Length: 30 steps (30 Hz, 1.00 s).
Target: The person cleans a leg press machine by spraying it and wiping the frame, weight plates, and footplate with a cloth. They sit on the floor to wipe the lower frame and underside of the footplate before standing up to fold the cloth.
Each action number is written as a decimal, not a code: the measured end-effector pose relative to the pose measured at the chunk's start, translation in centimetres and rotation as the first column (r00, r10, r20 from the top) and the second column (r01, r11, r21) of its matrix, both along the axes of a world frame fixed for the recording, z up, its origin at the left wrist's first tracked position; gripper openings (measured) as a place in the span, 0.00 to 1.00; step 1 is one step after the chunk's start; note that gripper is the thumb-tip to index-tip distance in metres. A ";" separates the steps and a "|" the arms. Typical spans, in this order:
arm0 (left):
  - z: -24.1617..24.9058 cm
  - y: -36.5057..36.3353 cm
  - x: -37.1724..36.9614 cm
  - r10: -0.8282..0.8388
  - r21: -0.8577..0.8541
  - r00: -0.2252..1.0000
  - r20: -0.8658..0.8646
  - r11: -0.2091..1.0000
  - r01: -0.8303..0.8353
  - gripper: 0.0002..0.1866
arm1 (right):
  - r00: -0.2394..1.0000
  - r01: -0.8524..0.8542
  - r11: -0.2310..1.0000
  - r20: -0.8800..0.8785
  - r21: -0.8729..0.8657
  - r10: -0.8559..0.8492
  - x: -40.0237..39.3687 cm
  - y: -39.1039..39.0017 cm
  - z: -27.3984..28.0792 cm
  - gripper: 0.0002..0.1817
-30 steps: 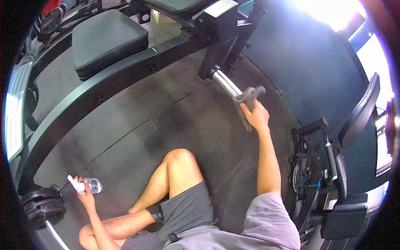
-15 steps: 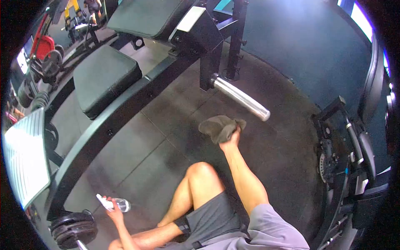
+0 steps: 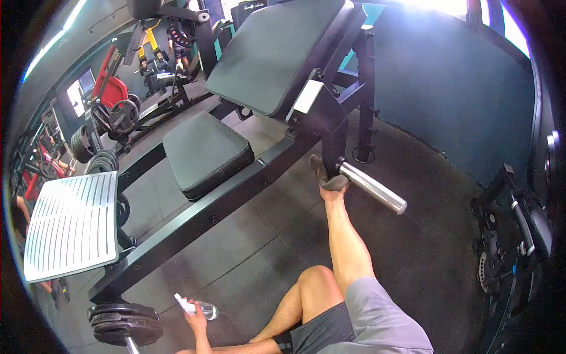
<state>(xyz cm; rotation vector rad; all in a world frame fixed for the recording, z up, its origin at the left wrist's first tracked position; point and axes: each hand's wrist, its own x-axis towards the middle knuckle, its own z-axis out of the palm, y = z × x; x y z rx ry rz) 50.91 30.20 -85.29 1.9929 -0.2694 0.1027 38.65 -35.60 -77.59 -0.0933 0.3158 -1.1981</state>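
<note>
Right hand (image 3: 332,192) has gone from mid-floor, cloth dangling below the bar's free end, up to the inboard end of the bar, where it meets the black post; view has also tilted up, so the back pad now shows. Left hand looks unchanged, low by the knee w/ the bottle.

Right hand: closed on a grey-green cloth (image 3: 326,175), bunched and pressed vs. the base of the chrome bar (image 3: 372,188) right at the upright post (image 3: 333,150). Arm fully extended fwd from the shoulder. Fingers mostly hidden under cloth, so grip shape can't be read beyond "clutching".

Key relation: bar's long axis runs from the post down-right toward the free end, i.e. away from the hand to the right. Cloth sits at the inner end; the rest of the bar lies bare to the right. Right hand is on it; left is well apart, near the lower edge.

Left hand (image 3: 196,314): wrapped round a small clear spray bottle (image 3: 200,308) w/ white nozzle, held low just beside a black weight plate (image 3: 125,323).

Materials: bar = smooth polished steel cylinder, shiny. Cloth = soft, limp, crumpled. Machine frame = matte black steel box section. Seat pad (image 3: 206,154) and back pad (image 3: 274,53) = dark vinyl, flat, rounded corners. Foot plate (image 3: 72,224) = ribbed pale metal. Floor (image 3: 413,248) = dark rubber tile, scuffed.
</note>
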 end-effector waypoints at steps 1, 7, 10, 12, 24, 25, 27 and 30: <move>-0.2 -0.1 0.2 0.006 0.013 1.000 0.017 1.000 -0.006 0.26 | 1.000 -0.021 1.000 0.013 -0.010 0.021 -0.4 1.2 0.8 0.24; -1.6 0.6 1.3 -0.020 0.043 0.998 0.067 0.999 0.018 0.26 | 0.982 0.060 0.991 0.185 -0.118 -0.038 -1.3 4.9 13.2 0.16; 2.3 -1.0 -0.5 0.055 0.125 0.998 0.029 0.990 -0.059 0.27 | 0.995 0.060 0.996 0.083 -0.066 -0.055 -1.0 7.8 21.9 0.16; -0.8 0.5 1.2 -0.031 -0.074 0.992 -0.120 0.997 0.022 0.27 | 0.968 0.070 0.938 -0.205 -0.340 -0.147 -0.8 10.0 23.7 0.15; -0.4 -0.8 -0.1 0.069 0.094 0.997 -0.015 0.993 -0.068 0.29 | -0.264 -0.371 0.125 -0.025 -0.920 -0.964 1.5 3.1 30.2 0.23; 0.2 -1.3 -0.2 0.084 0.128 0.996 -0.027 0.989 -0.080 0.30 | -0.218 -0.325 0.064 0.009 -0.944 -0.976 1.6 4.3 30.1 0.23; 1.1 -1.6 -0.4 0.107 0.183 0.994 -0.019 0.978 -0.102 0.31 | -0.364 -0.144 -0.093 0.141 -0.985 -0.921 3.3 5.2 27.9 0.23; 2.1 -1.7 -0.9 0.084 0.120 0.984 0.156 0.987 -0.103 0.30 | -0.088 -0.136 0.055 -0.044 -0.989 -0.995 4.3 14.5 24.7 0.27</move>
